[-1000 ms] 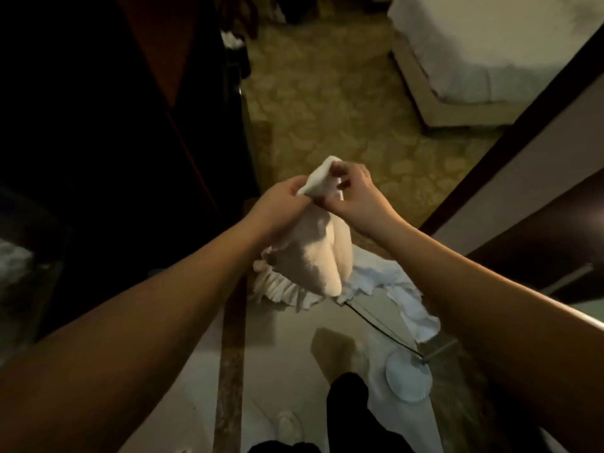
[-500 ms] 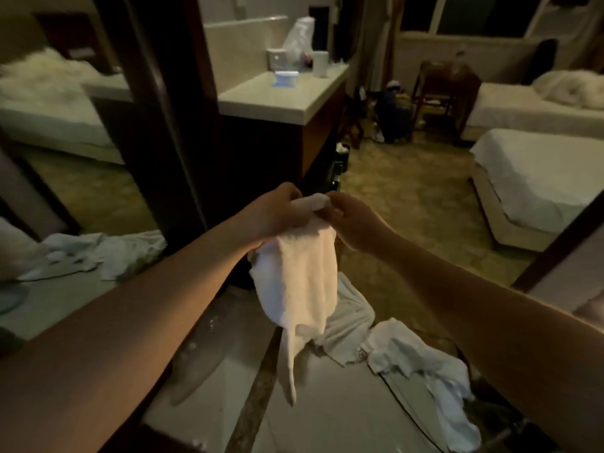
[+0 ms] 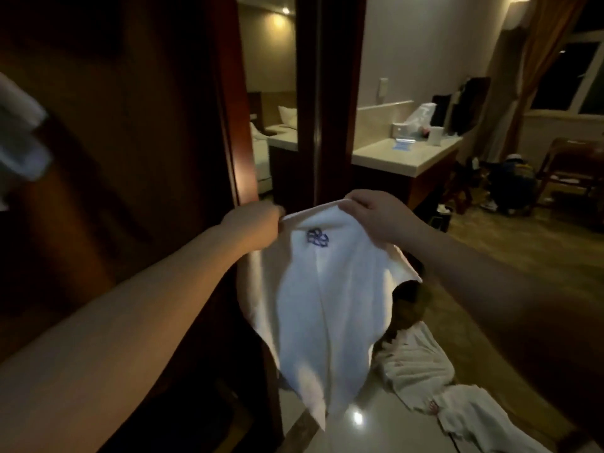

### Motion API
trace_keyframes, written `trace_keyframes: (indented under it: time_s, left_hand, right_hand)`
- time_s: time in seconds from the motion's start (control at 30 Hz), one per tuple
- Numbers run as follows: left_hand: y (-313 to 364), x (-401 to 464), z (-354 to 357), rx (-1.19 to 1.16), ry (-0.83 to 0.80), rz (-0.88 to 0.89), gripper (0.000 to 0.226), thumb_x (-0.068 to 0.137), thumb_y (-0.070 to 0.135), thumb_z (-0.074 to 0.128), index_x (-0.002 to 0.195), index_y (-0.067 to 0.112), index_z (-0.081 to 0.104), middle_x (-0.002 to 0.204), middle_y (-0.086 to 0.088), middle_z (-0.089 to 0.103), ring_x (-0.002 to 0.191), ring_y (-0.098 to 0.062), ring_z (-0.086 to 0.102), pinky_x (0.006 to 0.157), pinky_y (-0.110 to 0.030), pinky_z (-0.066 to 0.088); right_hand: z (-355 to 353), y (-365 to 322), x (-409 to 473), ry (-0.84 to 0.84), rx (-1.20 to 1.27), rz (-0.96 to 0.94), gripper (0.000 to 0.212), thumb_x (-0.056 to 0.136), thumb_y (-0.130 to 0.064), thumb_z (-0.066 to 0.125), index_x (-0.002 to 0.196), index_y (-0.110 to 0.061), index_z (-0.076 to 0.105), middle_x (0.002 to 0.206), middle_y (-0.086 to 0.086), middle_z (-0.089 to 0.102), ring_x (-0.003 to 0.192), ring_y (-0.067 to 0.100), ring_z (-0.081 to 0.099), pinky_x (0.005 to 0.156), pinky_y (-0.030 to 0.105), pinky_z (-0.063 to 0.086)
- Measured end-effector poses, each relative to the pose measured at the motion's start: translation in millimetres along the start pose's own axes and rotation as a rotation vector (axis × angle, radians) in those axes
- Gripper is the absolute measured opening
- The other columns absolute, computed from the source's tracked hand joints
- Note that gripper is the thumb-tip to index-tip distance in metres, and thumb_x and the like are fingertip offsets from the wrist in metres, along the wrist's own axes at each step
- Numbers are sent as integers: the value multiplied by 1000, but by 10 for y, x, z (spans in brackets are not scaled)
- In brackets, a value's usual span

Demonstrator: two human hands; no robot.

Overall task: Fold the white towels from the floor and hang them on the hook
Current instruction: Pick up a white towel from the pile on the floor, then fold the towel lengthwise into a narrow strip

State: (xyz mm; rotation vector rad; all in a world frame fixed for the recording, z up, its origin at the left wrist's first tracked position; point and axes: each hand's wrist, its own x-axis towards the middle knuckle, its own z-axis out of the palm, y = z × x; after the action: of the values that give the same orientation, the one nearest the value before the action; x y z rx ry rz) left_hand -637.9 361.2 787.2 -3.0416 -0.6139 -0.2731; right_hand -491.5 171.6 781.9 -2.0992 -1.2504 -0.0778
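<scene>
A white towel (image 3: 320, 308) with a blue embroidered logo hangs spread in front of me, held up by its top edge. My left hand (image 3: 253, 223) pinches its upper left corner. My right hand (image 3: 376, 215) grips the upper right part of the same edge. The towel's lower end dangles above the shiny floor. More white towels (image 3: 421, 364) lie crumpled on the floor at the lower right, with another towel (image 3: 474, 416) beside them. No hook shows in view.
A dark wooden door (image 3: 114, 191) fills the left side, with a blurred white object (image 3: 19, 138) at its left edge. A door frame post (image 3: 327, 93) stands ahead. Beyond are a counter (image 3: 402, 155) with small items, a wooden chair (image 3: 572, 171) and carpet (image 3: 523, 256).
The view has lifted from the floor toward the room. My hands have moved apart and stretched the bunched towel open along its top edge, showing the blue logo.
</scene>
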Motion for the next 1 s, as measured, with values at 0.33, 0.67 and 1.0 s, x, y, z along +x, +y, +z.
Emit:
trace_keyframes:
  time_s: [0.33,0.67,1.0]
  left_hand:
    - [-1377,-1736,-739,126,300,-239,33,102,36,49,71,23,48,70,1,50,60,-13,47,49,-28,28]
    - [-2496,-3406,-1045,184,229,-445,16,102,24,51,91,18,62,77,1,49,76,-22,56,61,-35,41]
    - [-3077,-4465,-1732,-443,397,-535,28,93,28,67,107,5,74,103,-8,68,95,-26,62,79,-33,51]
  right_hand:
    - [514,-1615,-80,-221,-287,-182,19,95,-43,62,95,-26,71,90,-6,67,85,13,61,72,32,49]
    - [1448,-2875,-603,-79,-326,-250,21,102,-28,54,114,-23,70,97,-11,51,88,11,52,74,28,41]
    - [1639,-3318,-840,-4,-355,-101,24,103,-23,50,114,-16,69,101,-2,48,87,17,50,76,29,35]
